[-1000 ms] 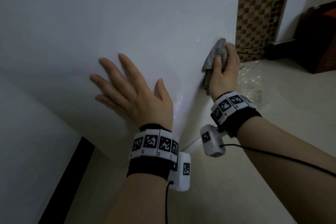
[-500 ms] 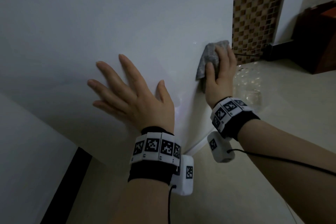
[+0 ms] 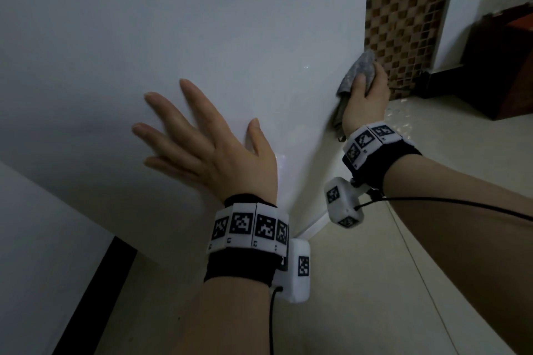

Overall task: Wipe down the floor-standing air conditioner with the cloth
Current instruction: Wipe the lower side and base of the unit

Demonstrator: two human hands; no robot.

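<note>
The white air conditioner (image 3: 202,23) fills the upper left of the head view as a broad smooth panel. My left hand (image 3: 207,147) lies flat on that panel with its fingers spread. My right hand (image 3: 367,101) grips a bunched grey cloth (image 3: 360,69) and presses it against the panel's right edge, low down. A tail of the cloth hangs below the hand toward my wrist.
A brown mosaic-tiled wall strip (image 3: 403,8) stands right behind the panel's edge. Dark wooden furniture (image 3: 501,66) sits at the far right on the pale tiled floor (image 3: 403,268). A black skirting strip (image 3: 95,291) runs along the white wall at lower left.
My right hand has slid the cloth rightward to the panel's edge, after a short move inward. The left hand has stayed flat on the panel.
</note>
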